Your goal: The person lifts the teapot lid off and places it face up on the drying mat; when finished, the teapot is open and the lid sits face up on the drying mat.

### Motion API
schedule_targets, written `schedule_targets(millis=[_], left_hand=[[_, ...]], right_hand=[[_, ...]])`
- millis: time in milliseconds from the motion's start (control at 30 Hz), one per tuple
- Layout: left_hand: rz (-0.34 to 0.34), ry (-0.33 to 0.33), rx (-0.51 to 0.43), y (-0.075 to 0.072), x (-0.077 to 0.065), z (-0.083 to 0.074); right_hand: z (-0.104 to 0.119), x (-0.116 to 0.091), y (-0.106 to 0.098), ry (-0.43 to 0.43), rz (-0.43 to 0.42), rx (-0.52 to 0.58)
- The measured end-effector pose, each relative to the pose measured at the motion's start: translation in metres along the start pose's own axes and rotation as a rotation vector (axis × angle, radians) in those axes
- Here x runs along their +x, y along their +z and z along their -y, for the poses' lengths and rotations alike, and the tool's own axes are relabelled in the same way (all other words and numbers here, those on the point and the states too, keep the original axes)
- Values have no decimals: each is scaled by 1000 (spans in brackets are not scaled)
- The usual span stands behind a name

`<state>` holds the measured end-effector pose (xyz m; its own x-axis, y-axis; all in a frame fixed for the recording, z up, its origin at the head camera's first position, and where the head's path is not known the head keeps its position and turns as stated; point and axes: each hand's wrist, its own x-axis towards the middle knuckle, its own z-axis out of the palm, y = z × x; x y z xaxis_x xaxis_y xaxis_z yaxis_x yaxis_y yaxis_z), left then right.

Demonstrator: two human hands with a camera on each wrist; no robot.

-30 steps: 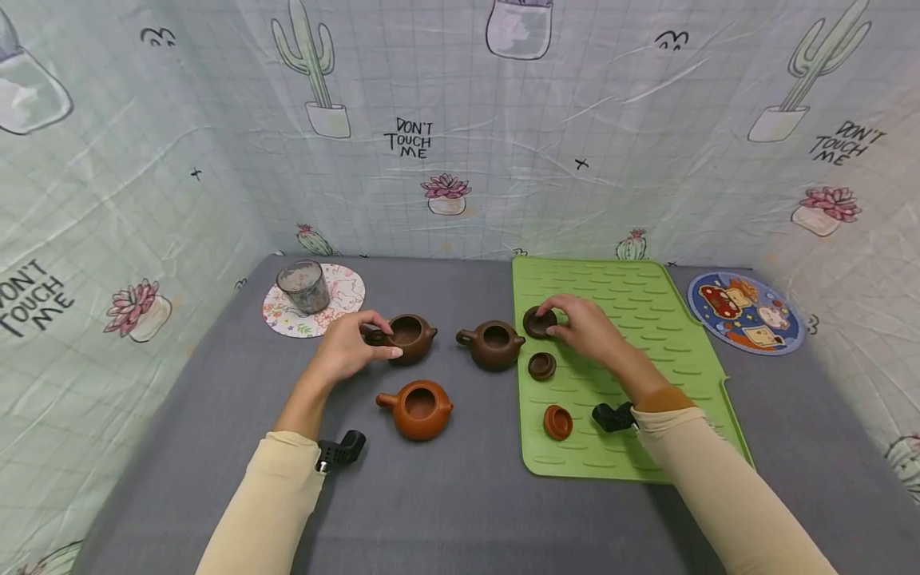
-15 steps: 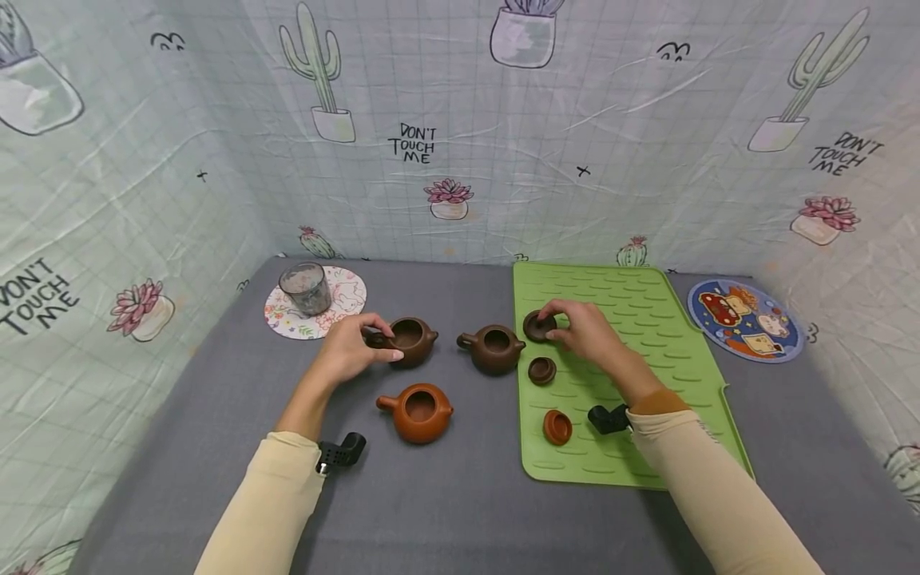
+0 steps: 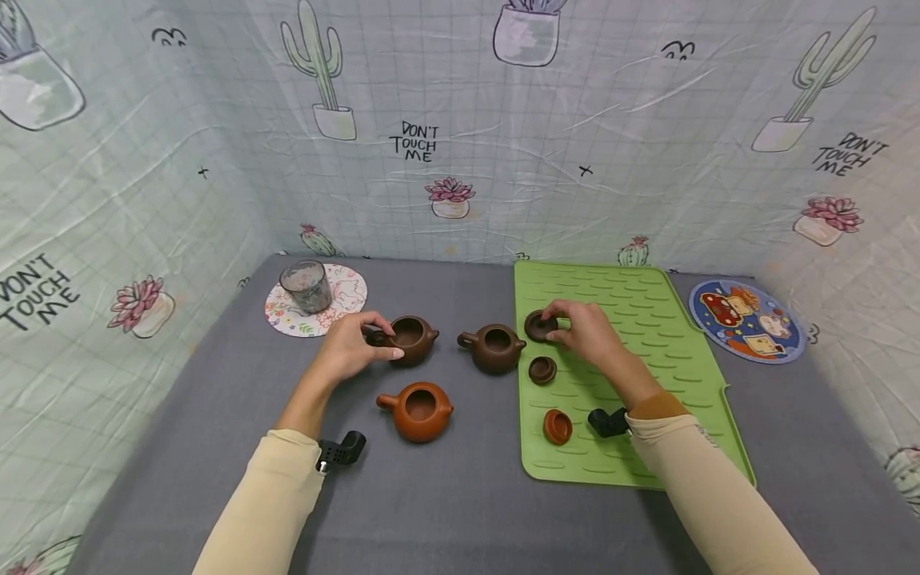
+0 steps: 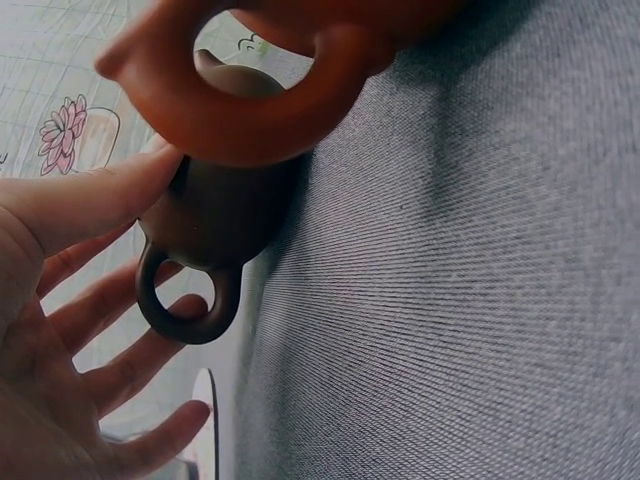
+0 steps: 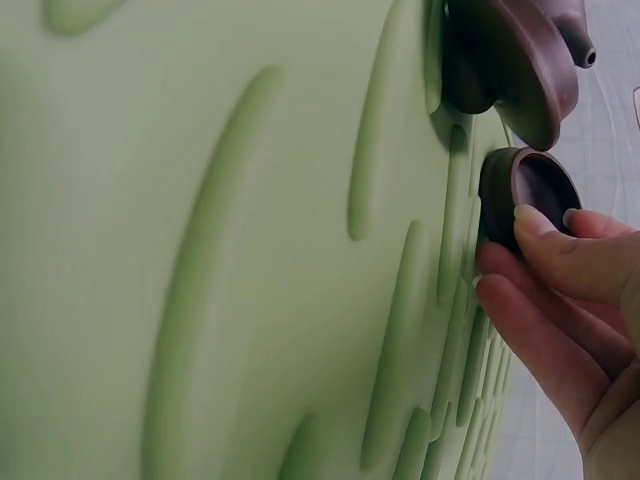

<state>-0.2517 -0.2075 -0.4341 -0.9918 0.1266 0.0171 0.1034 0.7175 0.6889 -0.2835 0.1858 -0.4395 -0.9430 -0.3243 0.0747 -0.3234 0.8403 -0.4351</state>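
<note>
My left hand (image 3: 348, 347) reaches round the handle side of a dark brown teapot (image 3: 422, 351), thumb and index finger on its body. In the left wrist view the other fingers are spread behind its loop handle (image 4: 190, 325). Over on the green mat, my right hand (image 3: 592, 339) pinches a dark brown teapot lid (image 5: 500, 195) between thumb and fingers; it lies upturned, hollow side showing. A second brown teapot (image 3: 494, 363) stands between the hands, lidless. Nearer is an orange-brown lidless teapot (image 3: 420, 431). A smaller brown lid (image 3: 542, 370) and an orange-brown lid (image 3: 557, 427) lie on the mat.
The green ridged mat (image 3: 632, 463) covers the right part of the grey tabletop (image 3: 460, 511). At the back left a glass (image 3: 307, 289) stands on a floral round coaster (image 3: 348, 291). A blue patterned round mat (image 3: 747, 321) lies back right. Printed cloth walls (image 3: 503, 216) enclose the table.
Both hands stay nearly in place at the teapot and the lid. The head view has tilted slightly; the teapots and lids have not moved.
</note>
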Motion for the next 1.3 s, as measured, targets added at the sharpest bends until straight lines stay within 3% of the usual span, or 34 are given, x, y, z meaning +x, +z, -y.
schedule_targets(millis=[867, 1100, 1300], left_hand=[[9, -16, -4, -1, -1, 0], [18, 4, 63, -5, -1, -3], [34, 18, 123, -5, 2, -7]], right_hand=[[-1, -2, 4, 17, -35, -26], [0, -3, 5, 12, -53, -33], [-2, -5, 4, 73, -54, 26]])
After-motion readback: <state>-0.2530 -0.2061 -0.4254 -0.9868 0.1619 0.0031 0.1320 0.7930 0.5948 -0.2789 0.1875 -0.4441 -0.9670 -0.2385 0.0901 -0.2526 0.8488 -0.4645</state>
